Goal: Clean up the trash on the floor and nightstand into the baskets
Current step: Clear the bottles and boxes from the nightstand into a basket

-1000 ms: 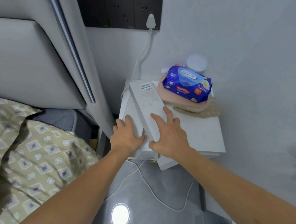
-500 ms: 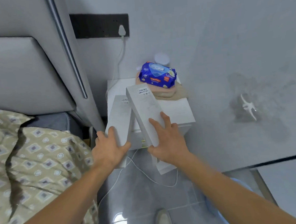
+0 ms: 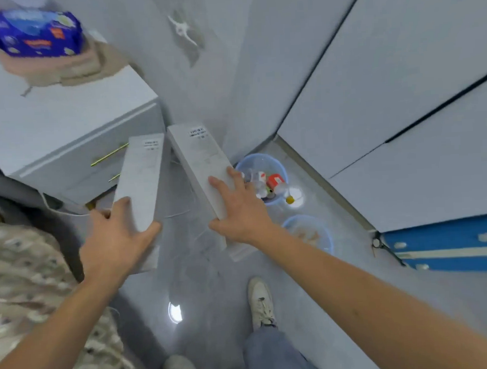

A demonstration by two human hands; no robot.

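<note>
My left hand (image 3: pixel 114 244) grips one long white box (image 3: pixel 142 178) by its near end. Another long white box (image 3: pixel 200 161) is held the same way by my right hand (image 3: pixel 238 210). Both boxes hang in the air above the grey floor, off the white nightstand (image 3: pixel 64 123) at the upper left. Two light-blue baskets stand on the floor by the wall. The far basket (image 3: pixel 266 162) holds bottles and other trash and lies just right of my right hand. The near basket (image 3: pixel 322 231) sits partly behind my right forearm, with pale scraps inside.
A blue tissue pack (image 3: pixel 35 33) rests on pink and beige cloths at the back of the nightstand. A patterned bed cover (image 3: pixel 24 280) fills the left. White cable (image 3: pixel 181 213) trails on the floor. White cabinet doors (image 3: pixel 387 92) and a blue case (image 3: pixel 448 244) stand right. My shoe (image 3: pixel 261 302) is below.
Both boxes have been lifted off the nightstand and carried to the right, with one in each hand. The view has swung right and down, bringing the two baskets into sight.
</note>
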